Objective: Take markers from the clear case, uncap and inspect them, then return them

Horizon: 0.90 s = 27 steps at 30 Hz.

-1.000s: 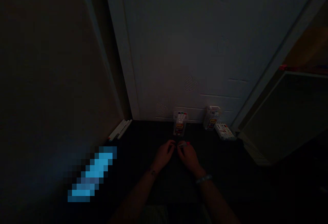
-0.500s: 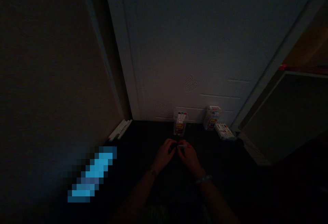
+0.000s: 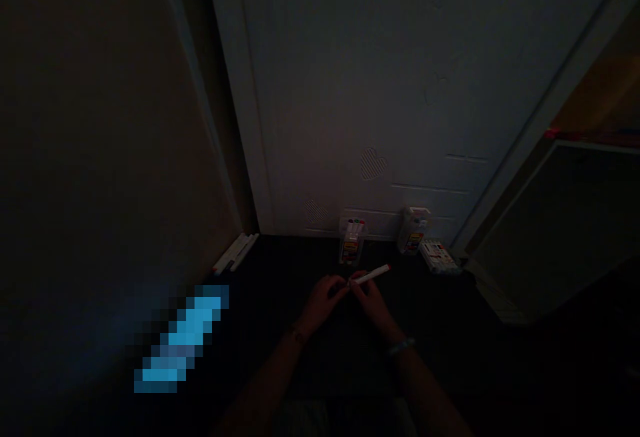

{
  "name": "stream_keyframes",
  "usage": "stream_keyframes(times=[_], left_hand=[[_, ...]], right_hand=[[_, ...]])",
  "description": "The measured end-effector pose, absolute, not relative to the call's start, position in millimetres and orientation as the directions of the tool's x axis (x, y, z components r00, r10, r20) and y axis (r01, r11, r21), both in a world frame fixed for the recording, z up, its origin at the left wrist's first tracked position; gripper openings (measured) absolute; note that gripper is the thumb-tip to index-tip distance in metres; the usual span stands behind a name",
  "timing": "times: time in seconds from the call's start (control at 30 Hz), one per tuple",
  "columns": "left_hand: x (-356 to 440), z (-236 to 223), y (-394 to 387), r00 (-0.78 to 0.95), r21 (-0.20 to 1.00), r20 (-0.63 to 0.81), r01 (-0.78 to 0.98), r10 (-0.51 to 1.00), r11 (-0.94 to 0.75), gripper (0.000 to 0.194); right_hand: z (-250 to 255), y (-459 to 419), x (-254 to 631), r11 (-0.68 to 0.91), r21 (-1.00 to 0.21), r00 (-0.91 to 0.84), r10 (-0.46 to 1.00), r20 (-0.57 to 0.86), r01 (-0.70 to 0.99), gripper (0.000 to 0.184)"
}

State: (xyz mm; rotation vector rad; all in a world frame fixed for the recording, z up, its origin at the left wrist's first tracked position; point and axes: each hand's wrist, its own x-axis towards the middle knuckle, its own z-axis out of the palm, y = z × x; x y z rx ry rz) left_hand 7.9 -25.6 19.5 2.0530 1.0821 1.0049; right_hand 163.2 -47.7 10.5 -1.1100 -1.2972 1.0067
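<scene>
In the dim head view, a white marker (image 3: 374,273) with a red end slants up to the right. Its lower end lies in the fingers of my right hand (image 3: 373,300), which are closed on it. My left hand (image 3: 323,297) meets it from the other side, its fingertips pinched together at the marker's near end. Whether those left fingers grip the marker itself or something small is too dark to tell. Just beyond both hands stands a clear case (image 3: 352,242) holding several white markers with coloured ends.
A second clear case (image 3: 413,231) stands at the back right, with a flat white pack (image 3: 440,257) beside it. Several white markers (image 3: 236,254) lie at the left edge of the dark table (image 3: 290,253). A white panel with embossed hearts (image 3: 373,164) rises behind. A blurred blue glow (image 3: 187,333) is at left.
The marker now sticks out farther from my right hand, its red end pointing up and right. Before, it lay lower and nearly level, mostly covered. My hands have stayed close together.
</scene>
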Motion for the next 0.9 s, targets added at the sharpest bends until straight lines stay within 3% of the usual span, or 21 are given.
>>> stream_keyframes(times=[0.1,0.3,0.6,0.9], left_hand=[[7.9,24.4,-27.5,0.378,0.777,0.327,0.414,0.866,-0.474,0.028],[6.3,26.3,-27.8,0.349,0.808,0.261,0.431,0.9,-0.402,0.046],[8.1,20.1,-25.4,0.371,0.826,0.189,0.44,0.909,-0.352,0.052],[6.0,22.6,-25.0,0.372,0.805,0.267,0.422,0.889,-0.418,0.044]], right_hand=[[12.9,-46.4,168.1,0.168,-0.984,0.127,0.977,0.174,0.053,0.037],[26.4,-47.1,182.2,0.234,-0.966,0.386,0.886,0.258,0.108,0.04],[49.8,-45.8,191.5,0.291,-0.938,0.393,0.853,0.344,0.189,0.033],[159.5,-15.3,226.0,0.472,-0.808,0.355,0.732,0.582,0.351,0.03]])
